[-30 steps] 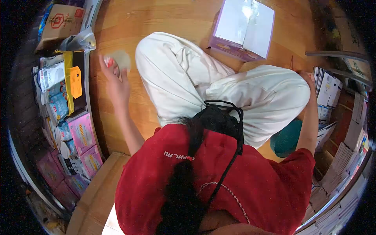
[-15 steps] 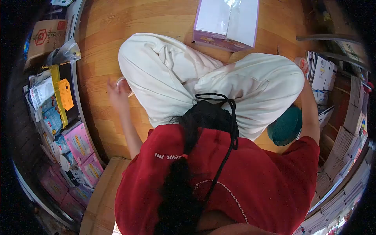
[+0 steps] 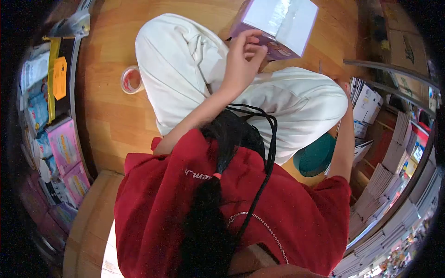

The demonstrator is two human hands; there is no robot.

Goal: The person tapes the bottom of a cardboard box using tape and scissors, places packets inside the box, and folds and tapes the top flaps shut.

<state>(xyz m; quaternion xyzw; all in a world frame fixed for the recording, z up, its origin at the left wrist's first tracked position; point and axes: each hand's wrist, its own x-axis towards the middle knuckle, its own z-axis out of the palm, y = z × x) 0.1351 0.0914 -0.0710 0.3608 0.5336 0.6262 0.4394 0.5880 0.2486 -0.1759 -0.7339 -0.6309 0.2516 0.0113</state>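
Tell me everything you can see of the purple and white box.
The box, apparently cardboard, has a white top and purple sides; the near side carries a print too small to make out. Shiny clear tape runs along the top, which looks shut. It sits flat on the wooden floor, slightly turned, just beyond the crossed legs, its far edge cut off by the picture. The left hand overlaps its near side; whether they touch is unclear.

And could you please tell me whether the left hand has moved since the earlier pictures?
Yes, the left hand has moved rightward, away from the pink packs and toward the white-topped box.
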